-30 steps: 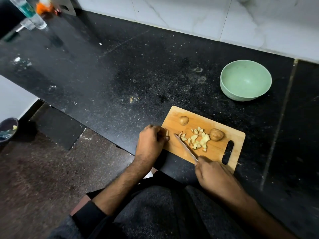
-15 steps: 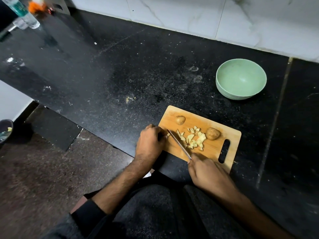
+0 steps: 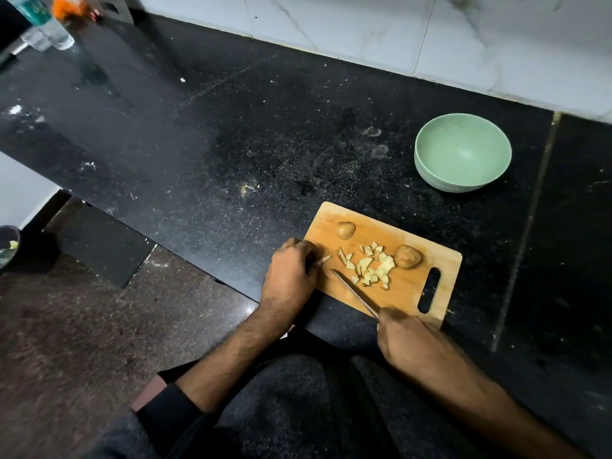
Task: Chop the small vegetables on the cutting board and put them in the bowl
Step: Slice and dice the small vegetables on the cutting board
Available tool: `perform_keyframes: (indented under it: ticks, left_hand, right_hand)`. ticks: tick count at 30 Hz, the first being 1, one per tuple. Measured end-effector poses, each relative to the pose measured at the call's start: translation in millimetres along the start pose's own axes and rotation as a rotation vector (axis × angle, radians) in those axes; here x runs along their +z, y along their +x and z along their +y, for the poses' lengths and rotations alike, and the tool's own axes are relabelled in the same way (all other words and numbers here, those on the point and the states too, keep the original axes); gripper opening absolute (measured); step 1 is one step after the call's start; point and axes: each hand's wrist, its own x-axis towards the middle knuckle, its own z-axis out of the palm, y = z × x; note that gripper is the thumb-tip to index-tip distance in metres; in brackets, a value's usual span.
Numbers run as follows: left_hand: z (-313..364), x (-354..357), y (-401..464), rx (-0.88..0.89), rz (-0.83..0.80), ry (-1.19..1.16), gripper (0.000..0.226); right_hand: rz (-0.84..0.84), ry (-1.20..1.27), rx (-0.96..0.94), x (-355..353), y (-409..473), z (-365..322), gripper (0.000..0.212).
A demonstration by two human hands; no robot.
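Right hand (image 3: 405, 339) grips knife (image 3: 356, 293) (blade angled); left hand (image 3: 291, 271) pinches piece (image 3: 326, 258).

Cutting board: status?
Left hand pinches a piece; right hand grips knife. Two potatoes whole, chopped pieces on board. Bowl empty, unobstructed.

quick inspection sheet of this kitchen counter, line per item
surface: black counter, dusty and speckled
job's things: cutting board with chopped pieces and two whole vegetables; green bowl with nothing in it
clutter: plastic bottle at far left corner
grips: left hand curled over a piece at the board's left edge; right hand holds knife
cables: nothing seen
surroundings: white marble wall, brown floor
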Motion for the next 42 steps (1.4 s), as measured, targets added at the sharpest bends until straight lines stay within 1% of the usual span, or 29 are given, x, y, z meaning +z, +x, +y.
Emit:
perform_keyframes:
  ticks: [2, 6, 8, 10, 14, 19, 25, 27, 29, 32, 35, 38, 42]
  left_hand:
    - [0, 1, 2, 0.065, -0.032, -0.030, 0.023]
    - [11, 3, 4, 0.191, -0.102, -0.022, 0.015]
    - [17, 4, 3, 0.186, -0.122, -0.065, 0.013]
    - [23, 7, 2, 0.162, -0.145, -0.122, 0.016]
    - [32, 8, 1, 0.156, -0.144, -0.161, 0.016]
    - [30, 8, 9, 0.119, -0.021, -0.169, 0.012]
    - [29, 7, 27, 0.126, 0.032, -0.112, 0.045]
    - [29, 8, 38, 0.143, 0.016, -0.078, 0.050]
    - [29, 10, 47, 0.182, -0.029, -0.021, 0.045]
    - [30, 10, 52, 0.223, -0.064, 0.063, 0.031]
    - [32, 7, 48, 0.171, -0.072, 0.127, 0.029]
    - [32, 4, 36, 0.087, -0.090, 0.224, 0.031]
    - [21, -2, 23, -0.024, -0.064, 0.153, 0.027]
  right_hand:
    - [0.023, 0.001, -0.018, -2, -3, 6, 0.019]
    - [0.165, 0.076, -0.018, -4, -11, 16, 0.018]
    - [0.237, 0.122, -0.011, -5, -13, 18, 0.019]
    - [0.277, 0.131, -0.002, -7, -13, 19, 0.020]
    - [0.308, 0.118, 0.015, -9, -10, 19, 0.021]
    - [0.305, 0.125, 0.028, -9, -6, 17, 0.020]
    - [0.300, 0.133, 0.032, -10, -4, 17, 0.021]
    - [0.303, 0.134, 0.032, -12, -4, 16, 0.022]
    - [0.304, 0.136, 0.036, -16, -4, 15, 0.024]
    - [0.310, 0.141, 0.039, -20, -3, 14, 0.026]
    - [0.299, 0.137, 0.041, -22, -1, 14, 0.028]
    - [0.293, 0.130, 0.028, -22, 2, 12, 0.027]
    - [0.278, 0.137, 0.000, -19, 7, 6, 0.027]
